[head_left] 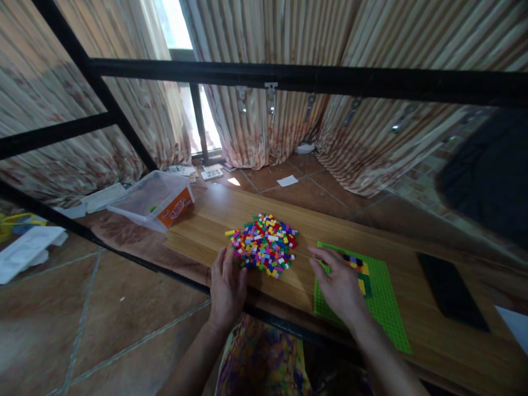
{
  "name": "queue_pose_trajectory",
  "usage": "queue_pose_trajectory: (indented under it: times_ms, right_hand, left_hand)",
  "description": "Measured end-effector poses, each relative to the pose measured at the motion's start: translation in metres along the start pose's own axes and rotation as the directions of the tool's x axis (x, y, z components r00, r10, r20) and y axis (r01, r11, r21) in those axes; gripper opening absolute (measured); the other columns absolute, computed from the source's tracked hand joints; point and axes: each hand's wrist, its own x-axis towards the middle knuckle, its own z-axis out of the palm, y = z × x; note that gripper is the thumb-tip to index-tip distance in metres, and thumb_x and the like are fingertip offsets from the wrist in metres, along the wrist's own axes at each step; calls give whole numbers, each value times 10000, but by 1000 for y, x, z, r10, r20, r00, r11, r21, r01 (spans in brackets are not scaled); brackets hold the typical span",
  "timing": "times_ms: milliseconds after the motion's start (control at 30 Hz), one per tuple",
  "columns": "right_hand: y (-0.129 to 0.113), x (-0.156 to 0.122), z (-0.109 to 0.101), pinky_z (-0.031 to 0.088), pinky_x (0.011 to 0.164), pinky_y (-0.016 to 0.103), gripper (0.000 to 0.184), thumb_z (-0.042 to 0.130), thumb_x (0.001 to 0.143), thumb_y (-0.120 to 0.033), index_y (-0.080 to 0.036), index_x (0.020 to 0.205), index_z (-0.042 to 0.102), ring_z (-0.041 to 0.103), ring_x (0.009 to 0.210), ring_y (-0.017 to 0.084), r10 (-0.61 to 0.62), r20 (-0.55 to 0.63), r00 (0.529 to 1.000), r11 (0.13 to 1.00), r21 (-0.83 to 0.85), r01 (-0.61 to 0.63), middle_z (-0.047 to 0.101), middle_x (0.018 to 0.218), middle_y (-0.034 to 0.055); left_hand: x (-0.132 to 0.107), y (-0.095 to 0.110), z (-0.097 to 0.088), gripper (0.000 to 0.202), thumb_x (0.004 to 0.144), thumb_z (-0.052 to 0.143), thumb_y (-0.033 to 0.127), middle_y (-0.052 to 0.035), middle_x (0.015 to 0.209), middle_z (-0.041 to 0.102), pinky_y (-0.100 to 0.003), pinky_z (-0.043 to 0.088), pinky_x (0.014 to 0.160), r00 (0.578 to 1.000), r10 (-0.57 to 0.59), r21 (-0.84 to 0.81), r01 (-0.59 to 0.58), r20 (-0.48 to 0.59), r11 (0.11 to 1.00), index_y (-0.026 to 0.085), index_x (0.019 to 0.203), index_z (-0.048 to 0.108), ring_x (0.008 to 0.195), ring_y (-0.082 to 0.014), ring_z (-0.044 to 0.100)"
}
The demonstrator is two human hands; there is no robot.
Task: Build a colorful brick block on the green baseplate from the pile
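Note:
A heap of small toy bricks (267,242) in many colours lies on the wooden table. My left hand (227,286) is at the heap's near left edge, fingers stretched and thumb apart, with nothing visible in it. To the right of the heap, my right hand (340,283) hovers over the left part of a green baseplate (390,308), fingers extended and thumb apart. No brick shows between those fingers. Beside that hand, several yellow, green, dark and red bricks (363,269) sit on the baseplate, partly hidden by it.
At the table's left end stands a clear plastic box (144,192) with an orange label. A flat black object (451,291) lies right of the baseplate. A black metal frame (289,74) crosses in front of striped curtains (264,33). White trays (31,250) rest at the left.

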Motion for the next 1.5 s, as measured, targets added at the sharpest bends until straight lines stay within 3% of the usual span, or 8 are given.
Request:
queue_pose_trajectory:
  times_ms: [133,233,433,600,833,1100,1367,1500]
  right_hand:
    - [-14,44,51,475,908,370,282,487,853,-188,-240,1052,679,617,999,208,-63,128,990,998,-5,64,674,1050,55]
    - [-12,65,73,446,947,374,324,496,812,-90,-227,1032,691,598,1025,211,-106,201,974,990,-64,122,674,1049,63]
    - [-1,82,90,443,896,379,335,496,770,-33,-224,924,724,597,942,219,-156,277,948,968,-149,203,694,965,66]
    - [4,82,91,436,877,368,279,528,796,-74,-242,896,727,588,933,220,-174,291,941,965,-140,222,694,927,55]
    - [2,62,77,459,861,346,344,429,857,-94,-236,1018,697,600,939,214,-129,251,959,961,-207,184,661,1000,60]
    - [8,36,56,481,800,338,301,418,885,-169,-219,1050,665,621,893,210,-43,191,981,979,-190,80,655,999,59]
    - [10,9,57,488,804,319,228,471,889,-211,-222,1004,668,628,896,193,-14,174,985,992,-117,35,663,995,51]
    - [16,11,52,489,818,326,241,466,893,-235,-204,1002,679,629,893,192,34,47,998,992,-120,-28,677,979,62]
  left_hand:
    - [24,-22,4,477,900,463,273,-170,1410,419,-506,376,1089,996,-79,7,79,-28,997,169,1363,417,1329,-289,408]
    - [51,-37,8,442,898,416,222,-177,1382,459,-499,379,1087,994,-109,-14,108,-27,994,127,1328,454,1310,-275,432]
    - [101,-54,10,370,831,406,90,-119,1127,664,-419,457,1008,980,-66,14,65,189,998,125,1121,633,1086,-229,589]
    - [117,-56,13,352,787,450,73,-68,1008,705,-374,484,952,949,20,56,-39,314,998,190,1014,693,991,-214,619]
    - [103,-44,18,313,841,439,128,-68,983,695,-378,490,938,952,66,-23,-62,300,998,183,1025,686,953,-201,619]
    - [91,-35,25,271,889,431,185,-85,964,675,-389,493,916,986,-3,-75,15,165,997,173,1031,662,943,-210,613]
    - [49,-13,20,405,900,499,345,-141,1327,507,-438,381,1076,982,-170,-160,155,-85,975,173,1266,523,1262,-250,459]
    - [28,7,32,475,916,466,366,-179,1403,420,-460,316,1116,968,-198,-215,162,-156,963,148,1338,446,1335,-264,373]
